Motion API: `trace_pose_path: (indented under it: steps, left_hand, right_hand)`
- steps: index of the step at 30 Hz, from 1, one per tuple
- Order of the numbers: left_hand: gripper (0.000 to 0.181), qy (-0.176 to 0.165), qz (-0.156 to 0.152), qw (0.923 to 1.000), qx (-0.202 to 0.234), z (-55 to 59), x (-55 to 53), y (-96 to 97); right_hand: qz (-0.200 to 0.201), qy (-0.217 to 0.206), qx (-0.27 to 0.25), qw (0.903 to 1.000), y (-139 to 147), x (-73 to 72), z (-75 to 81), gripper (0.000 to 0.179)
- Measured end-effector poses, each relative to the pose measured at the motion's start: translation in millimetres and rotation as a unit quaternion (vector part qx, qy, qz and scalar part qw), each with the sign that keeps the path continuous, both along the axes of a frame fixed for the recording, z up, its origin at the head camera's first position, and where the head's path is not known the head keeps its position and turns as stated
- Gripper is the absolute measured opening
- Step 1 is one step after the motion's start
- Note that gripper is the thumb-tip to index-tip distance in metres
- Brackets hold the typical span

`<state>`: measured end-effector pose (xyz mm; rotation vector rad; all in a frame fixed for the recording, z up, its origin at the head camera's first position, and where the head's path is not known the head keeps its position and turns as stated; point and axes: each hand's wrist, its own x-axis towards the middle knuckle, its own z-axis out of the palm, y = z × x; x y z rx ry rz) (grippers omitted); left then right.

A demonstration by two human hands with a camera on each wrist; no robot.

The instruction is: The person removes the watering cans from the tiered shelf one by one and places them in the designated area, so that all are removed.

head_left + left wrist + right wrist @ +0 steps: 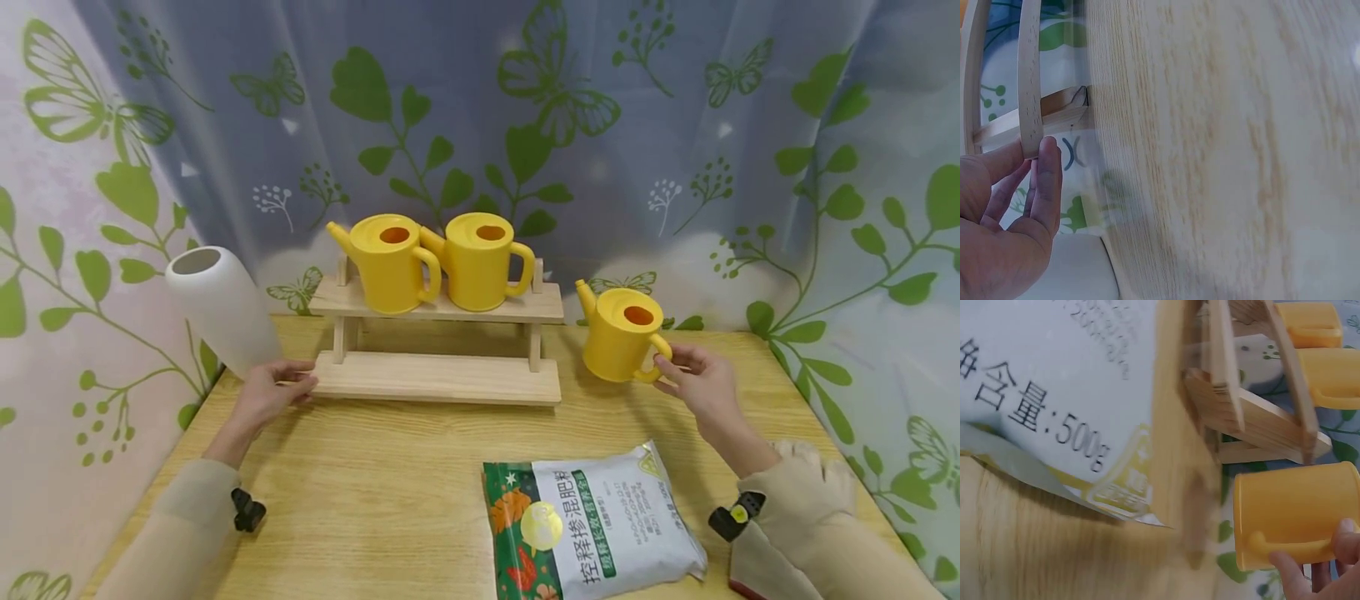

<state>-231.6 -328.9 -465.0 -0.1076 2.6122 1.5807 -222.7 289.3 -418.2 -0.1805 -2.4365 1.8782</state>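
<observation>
My right hand (705,387) pinches the handle of a yellow watering can (618,337), right of a two-tier wooden stand (442,379). In the right wrist view this can (1297,512) appears raised off the table, its handle between thumb and fingers. Two more yellow watering cans (386,267) stand side by side on the stand's upper shelf, spouts to the left. My left hand (273,396) grips the left end of the lower shelf. In the left wrist view, the thumb and fingers of that hand (1016,206) close on the board's end (1032,125).
A white vase (225,308) stands behind my left hand at the table's left edge. A printed fertilizer bag (600,525) lies flat at the front. Under my right forearm is a pale glove (772,558). A leaf-patterned curtain (465,108) hangs behind and on both sides.
</observation>
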Motion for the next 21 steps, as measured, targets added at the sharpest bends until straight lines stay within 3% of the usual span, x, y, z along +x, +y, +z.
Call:
trace_pose_path:
  steps: [4,13,21]
  left_hand:
    - [0.049,0.001,0.004,1.0,-0.007,0.7,0.9,1.4]
    - [0.048,0.0,0.006,0.9999,-0.01,-1.8,0.6,1.6]
    - [0.048,-0.002,0.008,0.9999,-0.014,-3.1,-0.6,1.2]
  right_hand:
    - [-0.019,-0.021,0.02,0.9994,-11,-9.9,-10.7,0.049]
    - [-0.053,-0.042,0.006,0.9977,-35,-25.4,-22.3,0.044]
    - [-0.039,-0.046,-0.011,0.9981,-50,-29.7,-27.4,0.045]
